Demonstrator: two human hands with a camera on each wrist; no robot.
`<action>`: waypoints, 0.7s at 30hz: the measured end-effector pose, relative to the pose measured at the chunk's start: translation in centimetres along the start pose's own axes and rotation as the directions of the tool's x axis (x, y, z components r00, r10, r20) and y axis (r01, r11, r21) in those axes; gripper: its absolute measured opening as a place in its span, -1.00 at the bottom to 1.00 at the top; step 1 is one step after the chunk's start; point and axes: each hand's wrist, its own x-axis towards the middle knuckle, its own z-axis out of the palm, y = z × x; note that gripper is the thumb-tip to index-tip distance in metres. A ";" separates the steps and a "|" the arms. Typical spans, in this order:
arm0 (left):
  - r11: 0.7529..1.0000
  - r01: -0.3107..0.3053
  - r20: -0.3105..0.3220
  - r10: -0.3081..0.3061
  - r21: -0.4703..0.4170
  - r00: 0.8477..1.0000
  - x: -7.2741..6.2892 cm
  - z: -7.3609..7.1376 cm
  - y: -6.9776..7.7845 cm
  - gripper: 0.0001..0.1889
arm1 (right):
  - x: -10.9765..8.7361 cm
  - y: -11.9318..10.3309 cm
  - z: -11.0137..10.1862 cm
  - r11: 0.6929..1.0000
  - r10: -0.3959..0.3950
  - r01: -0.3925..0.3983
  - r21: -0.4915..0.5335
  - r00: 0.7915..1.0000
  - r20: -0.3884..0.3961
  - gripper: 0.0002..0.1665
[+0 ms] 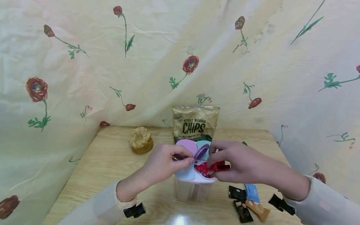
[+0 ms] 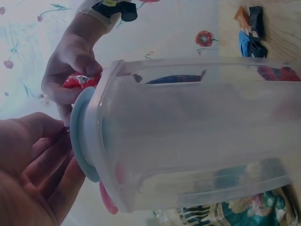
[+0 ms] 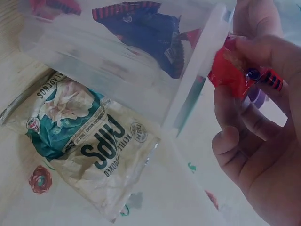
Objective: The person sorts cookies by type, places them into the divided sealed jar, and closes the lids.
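Observation:
A clear plastic container [image 1: 187, 190] with a white top and several coloured round lids stands mid-table. My left hand [image 1: 161, 162] pinches the raised purple lid [image 1: 201, 152] between thumb and finger. The light blue lid [image 1: 184, 173] beneath that hand lies flat. Over the front right opening, my right hand [image 1: 243, 162] grips a red wrapped snack packet [image 1: 203, 169], part of it down at the opening's rim. In the right wrist view the packet [image 3: 229, 70] shows between thumb and fingers. A dark blue packet [image 3: 157, 35] is visible through the container's wall.
Behind the container stands a gold chips bag [image 1: 195, 122]. A round baked bun [image 1: 140, 140] sits at the back left. At the front right lie small packets: black [image 1: 237, 193], blue [image 1: 252, 192] and orange [image 1: 258, 210]. A flowered cloth [image 1: 157, 62] hangs behind the wooden table [image 1: 101, 175].

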 end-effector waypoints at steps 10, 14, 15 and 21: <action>1.000 0.012 0.013 -0.012 0.000 1.000 0.1 -0.1 0.0 -0.96 | 1.0 -0.7 -0.1 0.992 0.046 -0.033 -0.124 0.994 0.100 -0.85; 1.000 0.023 0.021 -0.023 0.004 1.000 0.2 -0.2 0.0 -0.95 | 1.2 -1.2 0.1 0.982 0.021 -0.001 -0.186 0.994 0.104 -0.83; 1.000 0.024 0.022 -0.024 0.003 0.999 0.2 -0.2 0.0 -0.95 | 1.3 -1.3 0.2 0.980 0.018 0.003 -0.200 0.994 0.104 -0.82; 0.999 0.035 0.023 -0.035 -0.013 0.999 0.2 -0.1 -0.1 -0.94 | 1.2 -1.2 0.4 0.981 0.028 -0.006 -0.193 0.993 0.114 -0.80</action>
